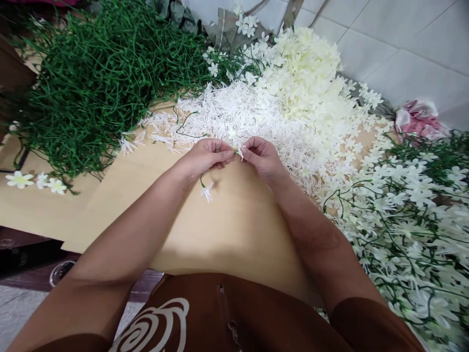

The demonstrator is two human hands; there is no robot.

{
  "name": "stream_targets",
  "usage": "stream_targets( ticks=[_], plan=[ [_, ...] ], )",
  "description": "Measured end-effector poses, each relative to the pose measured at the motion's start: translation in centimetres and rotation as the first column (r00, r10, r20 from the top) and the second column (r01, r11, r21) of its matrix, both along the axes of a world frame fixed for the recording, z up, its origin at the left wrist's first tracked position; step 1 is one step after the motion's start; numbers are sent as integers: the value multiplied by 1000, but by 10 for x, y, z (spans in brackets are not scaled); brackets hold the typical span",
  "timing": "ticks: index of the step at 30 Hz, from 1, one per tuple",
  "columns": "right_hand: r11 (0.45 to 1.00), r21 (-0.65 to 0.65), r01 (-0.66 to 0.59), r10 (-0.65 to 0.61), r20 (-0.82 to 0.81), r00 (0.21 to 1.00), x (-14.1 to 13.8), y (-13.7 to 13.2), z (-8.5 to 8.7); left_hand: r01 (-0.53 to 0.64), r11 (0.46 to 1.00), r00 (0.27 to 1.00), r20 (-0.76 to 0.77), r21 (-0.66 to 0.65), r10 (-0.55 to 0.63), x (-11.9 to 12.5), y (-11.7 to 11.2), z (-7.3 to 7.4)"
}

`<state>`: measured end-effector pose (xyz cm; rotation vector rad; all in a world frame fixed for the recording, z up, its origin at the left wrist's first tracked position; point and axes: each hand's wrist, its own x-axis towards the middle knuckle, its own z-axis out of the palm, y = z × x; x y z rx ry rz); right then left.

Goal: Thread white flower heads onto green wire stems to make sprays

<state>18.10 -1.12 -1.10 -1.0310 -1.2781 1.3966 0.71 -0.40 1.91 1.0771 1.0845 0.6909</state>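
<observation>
My left hand (209, 155) is closed in a pinch on a thin green artificial flower stem (202, 180). One branch of that stem hangs below the hand and carries a white stamen cluster (207, 192). Close against it, my right hand (263, 159) pinches a small white stamen piece (240, 152) at the stem's tip. Fingers partly cover the spot where stem and piece meet. Just beyond both hands lies a heap of loose white stamen pieces (234, 105).
Green stems (110, 73) are heaped at the back left, cream-white petals (308, 73) at the back right. Assembled white flowers (410, 210) pile up on the right. Several finished blooms (20, 179) lie at left on the brown cardboard (139, 195). A tiled wall (414, 54) stands behind.
</observation>
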Motion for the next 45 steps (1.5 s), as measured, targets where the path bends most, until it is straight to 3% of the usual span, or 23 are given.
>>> stream_targets(
  ticks=[4, 8, 17, 27, 36, 41, 45],
  plan=[
    [992, 127, 29, -47, 141, 989, 0, -3, 1, -3, 1000, 1000, -23, 18, 4, 1, 0, 1],
    [990, 144, 15, -41, 182, 982, -1, -7, 3, 11, 999, 998, -55, 32, -9, 2, 0, 0],
    [1000, -26, -17, 18, 26, 1000, -5, -7, 1, 11, 1000, 995, -96, 22, -9, 3, 0, 0],
    [995, -6, -103, 103, 8, 995, -4, -8, -3, 85, 996, 991, -105, 35, -81, 4, 3, 0],
    [980, -12, -196, 194, -98, 976, -1, -3, -4, 139, 990, 988, 65, -37, -137, 2, -4, -2],
    [990, -39, -138, 132, -134, 982, 4, -2, -10, 161, 987, 978, 137, -7, -159, 0, 1, -4],
    [992, -85, -93, 74, -200, 977, 5, -2, -14, 206, 978, 974, 91, 11, -206, -2, 2, -5]
  ],
)
